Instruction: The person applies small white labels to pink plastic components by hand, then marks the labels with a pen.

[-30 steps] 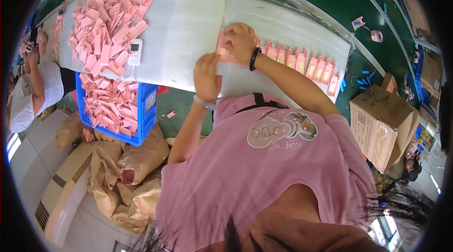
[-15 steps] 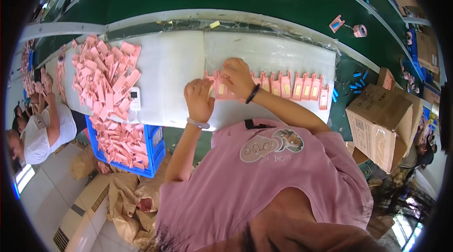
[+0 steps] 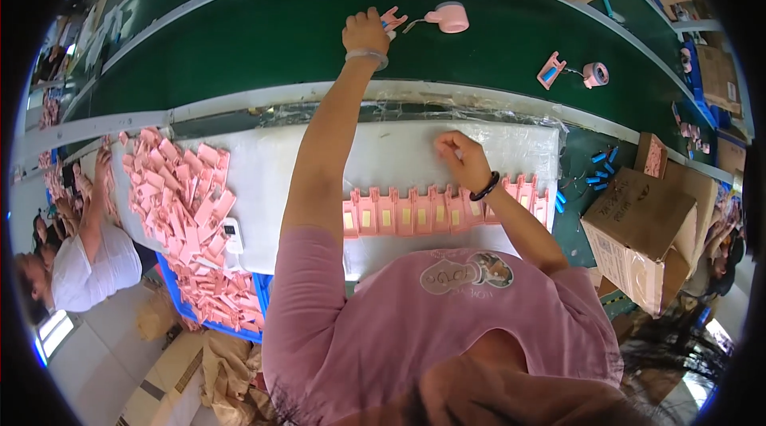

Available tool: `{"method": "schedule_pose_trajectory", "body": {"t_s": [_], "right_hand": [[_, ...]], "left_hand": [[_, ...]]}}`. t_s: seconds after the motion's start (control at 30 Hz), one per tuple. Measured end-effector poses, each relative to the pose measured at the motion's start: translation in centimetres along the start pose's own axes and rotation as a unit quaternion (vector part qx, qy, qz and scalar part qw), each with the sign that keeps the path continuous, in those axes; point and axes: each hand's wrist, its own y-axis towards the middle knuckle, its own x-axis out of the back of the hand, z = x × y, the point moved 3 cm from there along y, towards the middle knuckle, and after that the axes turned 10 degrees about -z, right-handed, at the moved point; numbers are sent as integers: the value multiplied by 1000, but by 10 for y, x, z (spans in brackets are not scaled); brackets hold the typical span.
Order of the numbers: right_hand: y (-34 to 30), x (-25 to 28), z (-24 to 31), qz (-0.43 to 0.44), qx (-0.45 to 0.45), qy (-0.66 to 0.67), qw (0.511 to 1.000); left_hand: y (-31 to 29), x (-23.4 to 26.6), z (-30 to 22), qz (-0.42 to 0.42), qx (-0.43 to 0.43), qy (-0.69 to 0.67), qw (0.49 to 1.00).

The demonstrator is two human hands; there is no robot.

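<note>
My left hand is stretched out over the green conveyor, its fingers closed on a pink plastic casing with a blue cell in it. A wire runs from near that casing to a round pink housing to its right. Over the white work surface, my right hand hovers with its fingers loosely curled and nothing visible in them. Just nearer to me lies a row of pink casings side by side, several bearing pale yellow pads. My right forearm covers part of the row.
At left, a heap of pink parts lies beside a small white device; a blue crate below holds more. Another casing with a round housing rests on the conveyor. Blue cells and a carton stand right. A co-worker works far left.
My left hand has left the row and reached forward onto the conveyor, taking hold of the casing there. My right hand has moved rightward off the casings. The view has shifted.
</note>
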Motion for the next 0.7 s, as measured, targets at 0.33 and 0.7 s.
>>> {"method": "schedule_pose_trajectory", "body": {"t_s": [0.33,0.7], "right_hand": [[75,18,18,-212,159,-157,951],[32,32,78,-50,143,97,984]], "left_hand": [[-18,59,-55,271,170,-404,857],[-81,201,-97,408,62,-475,777]]}}
